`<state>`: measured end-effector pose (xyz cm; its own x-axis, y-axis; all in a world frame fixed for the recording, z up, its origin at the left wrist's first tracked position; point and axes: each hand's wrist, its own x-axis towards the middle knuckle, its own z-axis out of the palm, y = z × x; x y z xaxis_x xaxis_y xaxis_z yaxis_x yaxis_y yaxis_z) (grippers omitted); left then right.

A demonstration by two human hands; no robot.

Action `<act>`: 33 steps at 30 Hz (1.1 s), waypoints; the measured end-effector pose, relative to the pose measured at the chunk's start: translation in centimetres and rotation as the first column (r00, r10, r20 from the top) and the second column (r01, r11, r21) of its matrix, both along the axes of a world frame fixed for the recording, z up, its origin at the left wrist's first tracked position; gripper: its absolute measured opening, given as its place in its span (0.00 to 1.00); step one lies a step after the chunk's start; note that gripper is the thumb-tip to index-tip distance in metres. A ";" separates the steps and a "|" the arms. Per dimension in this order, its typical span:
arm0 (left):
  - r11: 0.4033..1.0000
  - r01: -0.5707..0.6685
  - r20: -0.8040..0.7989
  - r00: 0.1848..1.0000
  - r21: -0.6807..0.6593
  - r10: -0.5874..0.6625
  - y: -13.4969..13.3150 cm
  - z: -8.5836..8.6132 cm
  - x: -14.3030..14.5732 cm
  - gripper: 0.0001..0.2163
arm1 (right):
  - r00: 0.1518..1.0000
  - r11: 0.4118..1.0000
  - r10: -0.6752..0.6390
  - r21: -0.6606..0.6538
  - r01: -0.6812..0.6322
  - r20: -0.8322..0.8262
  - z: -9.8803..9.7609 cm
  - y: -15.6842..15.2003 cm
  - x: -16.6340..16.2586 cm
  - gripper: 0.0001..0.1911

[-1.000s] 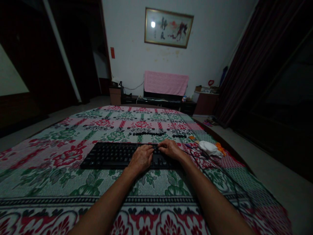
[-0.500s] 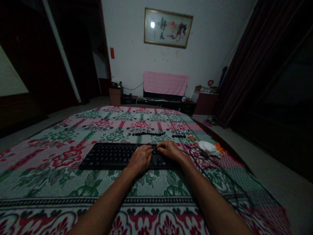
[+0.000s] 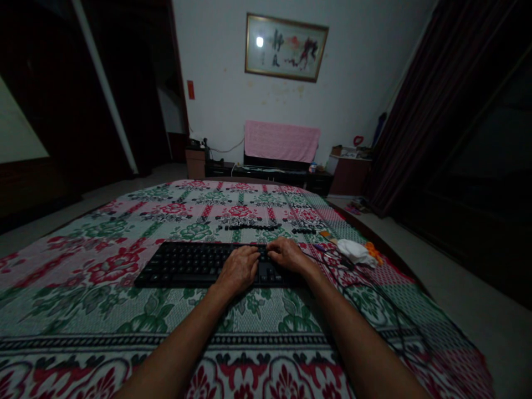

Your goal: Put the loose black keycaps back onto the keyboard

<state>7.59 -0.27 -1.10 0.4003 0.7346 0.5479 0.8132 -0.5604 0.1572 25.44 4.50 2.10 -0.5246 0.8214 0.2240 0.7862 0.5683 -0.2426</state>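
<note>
A black keyboard point(image 3: 189, 265) lies across the patterned cloth in front of me. My left hand point(image 3: 240, 266) rests on it right of the letter keys, palm down, its fingers stretched out and lying together. Curled over the upper right part of the keyboard is my right hand point(image 3: 287, 254), thumb and fingertips drawn close together at the keys. Whatever is between those fingertips is too small and dark to make out. Beyond the keyboard, small black pieces that look like keycaps point(image 3: 251, 226) form a row, with a shorter row of similar keycaps point(image 3: 304, 231) to its right.
A flowered cloth point(image 3: 145, 310) covers the table. To the right lie a crumpled white cloth or tissue point(image 3: 356, 251), an orange object point(image 3: 374, 252) and a dark cable point(image 3: 390, 305). Across the room, a pink towel point(image 3: 281, 141) hangs over a screen-like shape below a framed picture.
</note>
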 end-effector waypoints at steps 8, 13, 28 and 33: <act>1.000 -0.005 -0.013 1.000 -0.008 0.005 -0.1 0.1 0.0 0.12 | 0.999 0.998 0.050 0.038 -0.051 0.017 -0.1 -0.1 0.1 0.11; 1.000 0.007 -0.001 1.000 -0.020 -0.007 -0.1 0.2 0.0 0.12 | 0.999 0.998 0.035 0.051 -0.036 0.014 -0.4 -0.4 -0.2 0.11; 0.999 -0.004 -0.005 1.000 -0.033 0.003 -0.3 0.3 0.0 0.13 | 0.997 0.998 0.069 0.011 -0.068 -0.035 0.1 -0.1 0.4 0.10; 1.000 -0.001 0.000 1.000 -0.031 0.001 -0.3 0.3 0.0 0.12 | 0.999 0.998 0.042 0.045 -0.043 0.010 0.1 -0.1 0.2 0.12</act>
<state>7.63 -0.53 -0.77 0.3994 0.7516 0.5250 0.8140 -0.5542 0.1741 25.63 4.40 2.20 -0.5610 0.7874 0.2556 0.7633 0.6115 -0.2085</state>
